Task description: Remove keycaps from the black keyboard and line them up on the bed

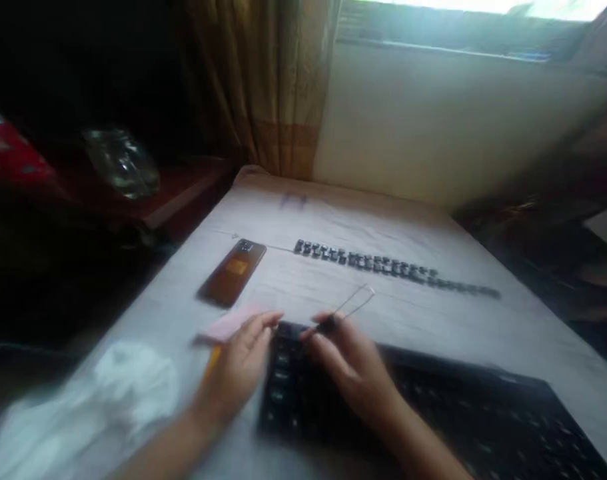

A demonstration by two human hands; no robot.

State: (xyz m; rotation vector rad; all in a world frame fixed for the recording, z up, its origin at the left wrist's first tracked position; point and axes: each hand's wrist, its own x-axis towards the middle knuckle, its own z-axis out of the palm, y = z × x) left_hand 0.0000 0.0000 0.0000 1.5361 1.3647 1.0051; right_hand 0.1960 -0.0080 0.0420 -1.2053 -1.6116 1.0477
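Note:
A black keyboard (463,393) lies slantwise in front of me, partly covered by my right hand and forearm. My right hand (350,363) is closed on a wire keycap puller (356,300), its thin loop pointing up and away. Between thumb and fingers sits a small dark piece; whether it is the puller's handle or a keycap, I cannot tell. Beside the keyboard's upper left corner is my left hand (243,357), fingers extended and apparently touching the edge, with nothing visible in it. Beyond the hands, loose black keycaps (368,262) stand in rows on the pale sheet.
A brown phone (236,270) lies left of the keycaps. Near my left hand are a pink item (228,325) and something yellow (213,358). Crumpled white cloth (133,380) lies lower left. A glass jar (123,163) stands on the dark red furniture (183,190) at left.

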